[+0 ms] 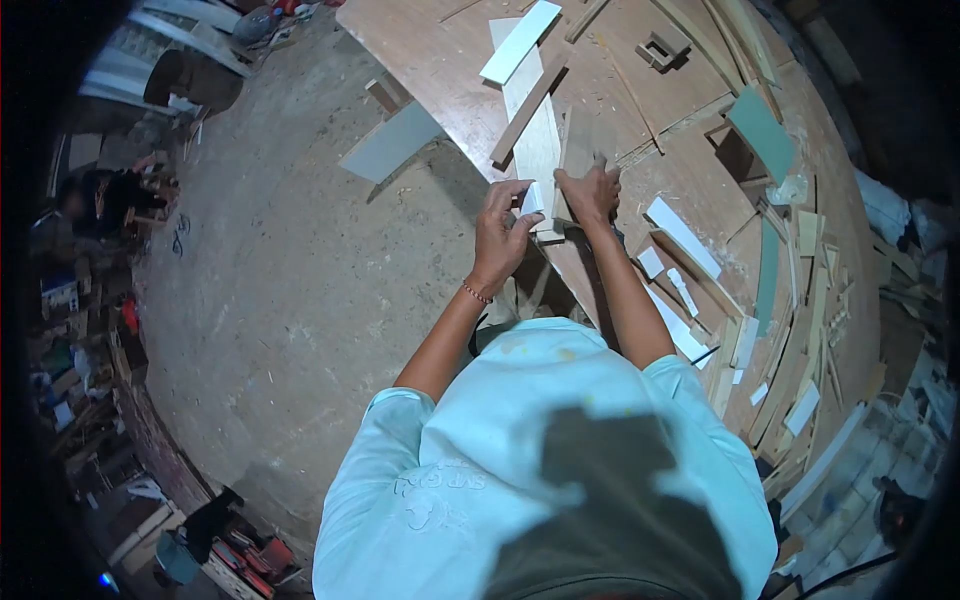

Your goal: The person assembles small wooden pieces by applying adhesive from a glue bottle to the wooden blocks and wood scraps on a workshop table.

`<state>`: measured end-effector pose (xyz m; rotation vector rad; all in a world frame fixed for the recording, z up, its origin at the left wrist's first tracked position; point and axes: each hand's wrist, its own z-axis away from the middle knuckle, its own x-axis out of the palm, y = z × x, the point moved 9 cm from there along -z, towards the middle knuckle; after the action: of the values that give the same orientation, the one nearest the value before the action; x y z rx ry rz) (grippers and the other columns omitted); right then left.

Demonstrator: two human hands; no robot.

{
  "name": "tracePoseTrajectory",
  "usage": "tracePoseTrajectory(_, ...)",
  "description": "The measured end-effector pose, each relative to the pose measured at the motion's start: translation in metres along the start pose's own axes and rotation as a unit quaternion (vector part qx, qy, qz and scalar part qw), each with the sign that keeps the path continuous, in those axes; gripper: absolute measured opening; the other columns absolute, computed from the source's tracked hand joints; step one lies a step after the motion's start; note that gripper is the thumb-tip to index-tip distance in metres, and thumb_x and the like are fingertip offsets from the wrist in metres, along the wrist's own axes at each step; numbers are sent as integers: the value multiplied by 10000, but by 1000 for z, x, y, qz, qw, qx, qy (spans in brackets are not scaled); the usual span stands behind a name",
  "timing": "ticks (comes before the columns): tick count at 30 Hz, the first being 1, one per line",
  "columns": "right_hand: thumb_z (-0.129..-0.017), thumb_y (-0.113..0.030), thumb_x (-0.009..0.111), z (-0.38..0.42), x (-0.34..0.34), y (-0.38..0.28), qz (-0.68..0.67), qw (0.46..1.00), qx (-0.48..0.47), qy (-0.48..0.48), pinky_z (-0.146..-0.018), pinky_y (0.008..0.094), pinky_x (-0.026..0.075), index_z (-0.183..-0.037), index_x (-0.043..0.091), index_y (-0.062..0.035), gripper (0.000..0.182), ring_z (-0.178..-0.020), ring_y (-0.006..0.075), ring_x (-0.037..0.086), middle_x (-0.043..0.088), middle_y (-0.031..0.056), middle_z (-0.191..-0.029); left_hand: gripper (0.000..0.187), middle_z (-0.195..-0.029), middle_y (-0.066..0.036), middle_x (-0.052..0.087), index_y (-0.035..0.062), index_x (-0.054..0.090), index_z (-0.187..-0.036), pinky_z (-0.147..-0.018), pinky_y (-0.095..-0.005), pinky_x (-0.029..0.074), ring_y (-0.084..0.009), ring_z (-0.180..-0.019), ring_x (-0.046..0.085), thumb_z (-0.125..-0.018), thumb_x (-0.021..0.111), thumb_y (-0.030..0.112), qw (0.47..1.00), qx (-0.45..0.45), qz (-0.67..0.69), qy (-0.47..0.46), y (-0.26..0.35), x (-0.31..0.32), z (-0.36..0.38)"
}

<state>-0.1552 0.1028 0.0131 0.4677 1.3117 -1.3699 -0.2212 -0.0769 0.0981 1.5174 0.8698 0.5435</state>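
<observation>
My left hand (499,238) pinches a small white block (533,198) between thumb and fingers at the table's near edge. Under and beyond it, a long pale board (538,140) lies along the table. Just right of that board, my right hand (592,194) is closed at the near part of a short wooden board (577,145), which looks blurred. Some of its fingers are smeared too. A narrow brown wood strip (530,115) and a white panel (521,42) lie across the pale board farther away.
The wooden table (620,90) carries a small wooden frame (662,50), a green panel (762,135), a white strip (684,237) and several offcuts on the right. A grey-white panel (392,143) stands beside the table over the concrete floor (300,250). Another person (105,200) sits far left.
</observation>
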Motion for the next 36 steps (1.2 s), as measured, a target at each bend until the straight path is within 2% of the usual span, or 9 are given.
tracePoseTrajectory(3,-606,-338,673,8,-23,-1,-296,949,-106,-15,-923,348,324,-1237,382,-29,760,-1092,321,425,437,228,-1153,329,-900,-110,512,-1,534,-978,-716,-293,430,-210,-803,522,-657,605,7,998,20,-54,32,-3,-5,-22)
tracePoseTrajectory(6,-640,-279,662,67,-59,-25,-416,887,-168,-106,-936,353,318,-1232,404,-53,685,-1121,307,409,425,222,-1187,323,-887,-118,509,-13,534,-967,-699,-297,422,-215,-777,518,-654,608,13,997,25,-67,13,-5,1,-42)
tracePoseTrajectory(9,-646,-264,665,85,-63,-42,-369,898,-236,-49,-914,330,339,-1191,455,-41,624,-1073,300,454,464,210,-1149,333,-888,-135,506,-12,514,-972,-710,-310,421,-245,-800,520,-647,585,-18,989,56,-125,-46,10,16,-48)
tracePoseTrajectory(12,-650,-276,661,48,-75,-42,-317,934,-162,-18,-888,330,362,-1193,449,-38,629,-1030,309,482,470,217,-1132,347,-878,-142,490,-11,496,-941,-685,-324,419,-261,-745,508,-606,570,-66,967,162,-166,-102,41,35,-26)
tracePoseTrajectory(20,-668,-259,650,81,-85,-49,-445,872,-200,-37,-874,314,368,-1200,430,-7,628,-1029,279,488,491,225,-1108,341,-894,-152,493,-12,497,-960,-739,-359,392,-318,-831,478,-633,592,-27,980,108,-138,-99,44,28,-55)
tracePoseTrajectory(25,-673,-271,641,51,-86,-46,-338,932,-123,-32,-874,320,371,-1179,455,-15,597,-1032,310,489,498,249,-1085,346,-917,-144,503,-22,496,-954,-718,-334,419,-289,-796,507,-620,575,-64,958,191,-185,-109,63,36,-41)
tracePoseTrajectory(29,-679,-245,631,89,-85,-49,-418,878,-232,-21,-850,320,393,-1154,458,34,577,-1014,267,514,510,233,-1095,367,-929,-137,503,-21,499,-961,-680,-317,429,-259,-779,516,-608,591,-67,970,140,-184,-78,50,22,-60)
tracePoseTrajectory(32,-678,-248,636,50,-87,-46,-396,912,-90,-58,-852,317,393,-1152,457,40,583,-994,256,527,526,220,-1076,391,-936,-137,503,-18,501,-971,-708,-323,420,-284,-812,511,-596,594,-80,951,203,-196,-129,66,39,-35)
tracePoseTrajectory(36,-657,-269,667,64,-73,-38,-416,899,-130,-45,-855,319,392,-1152,475,8,599,-979,258,532,543,212,-1037,365,-950,-143,498,-16,498,-970,-745,-337,408,-297,-857,499,-618,589,-53,964,144,-183,-128,52,33,-43)
